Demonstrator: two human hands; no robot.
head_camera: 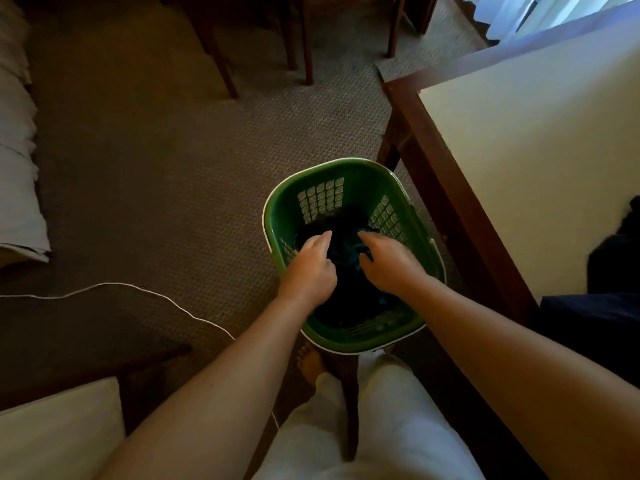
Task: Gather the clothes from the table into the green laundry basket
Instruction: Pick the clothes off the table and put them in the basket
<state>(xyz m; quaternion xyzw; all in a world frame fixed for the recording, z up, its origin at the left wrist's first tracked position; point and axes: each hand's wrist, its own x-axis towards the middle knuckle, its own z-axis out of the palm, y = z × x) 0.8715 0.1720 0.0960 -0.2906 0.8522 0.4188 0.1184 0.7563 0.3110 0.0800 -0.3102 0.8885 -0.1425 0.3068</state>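
Above green laundry basket (284,208): left hand (308,270) slack, empty | right hand (389,263) touching clothes (346,252) inside, pinch unclear | probably settling load

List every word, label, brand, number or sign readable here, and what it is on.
None can be read. The green laundry basket shows no label or brand mark, and the clothes inside it, the table and the carpet carry no print or numbers.

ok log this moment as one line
left hand loose over green basket | right hand at teal cloth, grip unclear | dark clothes in basket | dark fabric on table
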